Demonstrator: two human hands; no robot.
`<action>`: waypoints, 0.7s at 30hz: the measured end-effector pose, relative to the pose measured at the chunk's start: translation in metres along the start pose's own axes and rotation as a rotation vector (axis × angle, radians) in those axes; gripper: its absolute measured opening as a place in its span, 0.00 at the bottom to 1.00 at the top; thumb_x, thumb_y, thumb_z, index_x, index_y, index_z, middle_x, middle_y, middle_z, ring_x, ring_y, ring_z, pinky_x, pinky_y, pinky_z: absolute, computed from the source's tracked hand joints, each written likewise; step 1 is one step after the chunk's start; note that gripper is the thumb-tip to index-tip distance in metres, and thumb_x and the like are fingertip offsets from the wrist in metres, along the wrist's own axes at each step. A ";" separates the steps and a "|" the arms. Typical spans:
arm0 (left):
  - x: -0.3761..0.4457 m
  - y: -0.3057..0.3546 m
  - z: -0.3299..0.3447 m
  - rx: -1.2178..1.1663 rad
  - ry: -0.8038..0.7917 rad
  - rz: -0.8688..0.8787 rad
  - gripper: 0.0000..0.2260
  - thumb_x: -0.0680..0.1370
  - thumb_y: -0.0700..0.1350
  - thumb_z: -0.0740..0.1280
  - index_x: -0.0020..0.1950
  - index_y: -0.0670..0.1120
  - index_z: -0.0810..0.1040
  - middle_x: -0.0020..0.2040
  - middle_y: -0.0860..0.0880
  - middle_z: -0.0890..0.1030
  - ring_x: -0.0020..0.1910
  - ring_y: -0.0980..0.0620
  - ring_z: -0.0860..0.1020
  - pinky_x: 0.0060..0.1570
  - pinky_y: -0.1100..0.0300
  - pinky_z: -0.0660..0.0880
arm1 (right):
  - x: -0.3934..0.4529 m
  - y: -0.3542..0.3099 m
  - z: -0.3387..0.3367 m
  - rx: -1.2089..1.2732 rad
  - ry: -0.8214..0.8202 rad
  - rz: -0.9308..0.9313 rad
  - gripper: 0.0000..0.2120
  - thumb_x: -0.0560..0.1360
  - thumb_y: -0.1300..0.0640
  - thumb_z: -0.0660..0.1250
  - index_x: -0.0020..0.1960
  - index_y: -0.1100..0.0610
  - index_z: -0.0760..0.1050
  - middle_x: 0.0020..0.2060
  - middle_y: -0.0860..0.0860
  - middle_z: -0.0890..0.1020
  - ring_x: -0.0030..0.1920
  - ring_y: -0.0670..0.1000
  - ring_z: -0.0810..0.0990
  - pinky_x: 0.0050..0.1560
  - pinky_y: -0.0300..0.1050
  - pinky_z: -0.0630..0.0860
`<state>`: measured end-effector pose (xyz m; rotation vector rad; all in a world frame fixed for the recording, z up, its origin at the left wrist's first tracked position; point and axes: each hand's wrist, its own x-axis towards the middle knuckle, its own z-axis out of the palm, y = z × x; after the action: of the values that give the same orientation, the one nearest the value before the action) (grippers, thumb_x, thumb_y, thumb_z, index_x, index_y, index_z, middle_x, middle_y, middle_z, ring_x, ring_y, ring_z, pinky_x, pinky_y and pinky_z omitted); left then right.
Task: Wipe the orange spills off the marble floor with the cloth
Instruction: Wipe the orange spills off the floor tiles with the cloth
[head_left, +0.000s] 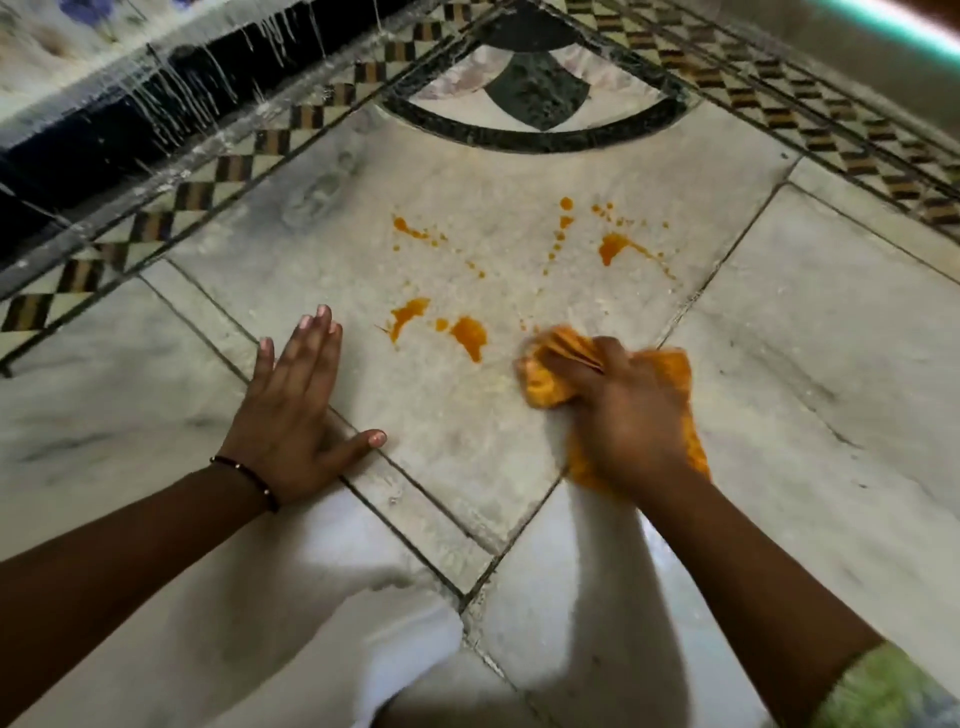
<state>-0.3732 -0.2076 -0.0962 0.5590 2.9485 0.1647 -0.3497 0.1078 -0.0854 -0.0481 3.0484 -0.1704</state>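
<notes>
Orange spills dot the pale marble floor (467, 447): a large blot (470, 335) just ahead of me, a second blot (408, 312) to its left, and a splash (613, 247) with a trail of drops farther off. My right hand (623, 415) grips a bunched orange cloth (550, 374) on the floor, just right of the large blot; hand and cloth are motion-blurred. My left hand (296, 405) presses flat on the marble with straight fingers, left of the spills.
A checkered tile border (218, 176) runs along the left, next to a dark wall base with white drips (156, 104). A black-and-white inlay (535, 88) lies beyond the spills. Another patterned border (810, 135) runs on the right.
</notes>
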 end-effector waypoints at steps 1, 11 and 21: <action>0.003 -0.004 0.000 0.001 -0.006 -0.009 0.47 0.72 0.74 0.45 0.77 0.38 0.49 0.78 0.41 0.48 0.76 0.44 0.49 0.71 0.40 0.47 | -0.010 0.011 -0.001 -0.009 0.008 0.057 0.25 0.71 0.53 0.59 0.66 0.36 0.68 0.62 0.54 0.71 0.52 0.62 0.75 0.48 0.57 0.75; 0.040 -0.004 0.016 -0.027 -0.024 -0.005 0.51 0.69 0.77 0.43 0.77 0.39 0.49 0.78 0.41 0.50 0.76 0.44 0.52 0.73 0.41 0.47 | -0.003 -0.082 0.011 -0.054 0.022 -0.234 0.24 0.69 0.51 0.59 0.63 0.38 0.73 0.62 0.53 0.75 0.50 0.60 0.76 0.41 0.54 0.74; 0.041 -0.009 0.018 -0.045 -0.028 0.004 0.51 0.69 0.78 0.45 0.77 0.39 0.49 0.78 0.43 0.50 0.77 0.47 0.49 0.73 0.44 0.43 | -0.015 -0.033 0.008 -0.026 0.051 0.033 0.23 0.70 0.50 0.58 0.63 0.42 0.75 0.63 0.54 0.75 0.49 0.61 0.72 0.43 0.54 0.72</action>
<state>-0.4116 -0.1988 -0.1198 0.5571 2.9087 0.2214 -0.3336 0.0750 -0.0882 0.0042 3.1001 -0.1317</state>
